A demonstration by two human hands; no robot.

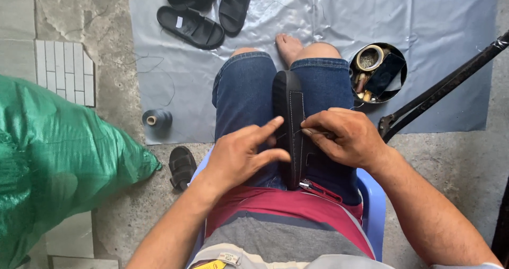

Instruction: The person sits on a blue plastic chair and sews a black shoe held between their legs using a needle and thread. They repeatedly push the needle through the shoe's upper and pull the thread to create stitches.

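Across the top of my view a grey plastic sheet [339, 14] covers the concrete floor [450, 163]; its near edge runs level with my knees and its left edge stops just past a spool of dark thread [157, 119] that stands at its corner. Left of that, a big green woven sack [58, 163] fills the lower left and bulges toward my seat, so I see only a narrow strip of bare floor between it and the blue plastic chair [374, 205] I sit on. A patch of white tiles [66, 71] lies above the sack, well apart from the sheet.

On the right a black metal bar [445, 88] slants down from the upper edge to a point near my right forearm. Just above it, a round tin [377, 72] holding a roll of tape and small tools rests on the sheet beside my right knee. At the top, several black sandals [204, 9] lie together, well clear of my legs, and one more sandal [182, 166] sits on the floor just by the chair's left edge.

Between my thighs I have a black sandal on edge [290, 126], wedged upright with its stitched strap facing me. My left hand [241, 155] rests against its left side, forefinger stretched across and thumb beneath, fingers loosely spread. My right hand [344, 136] is pinched closed on a thin tool at the strap; I cannot tell what kind.
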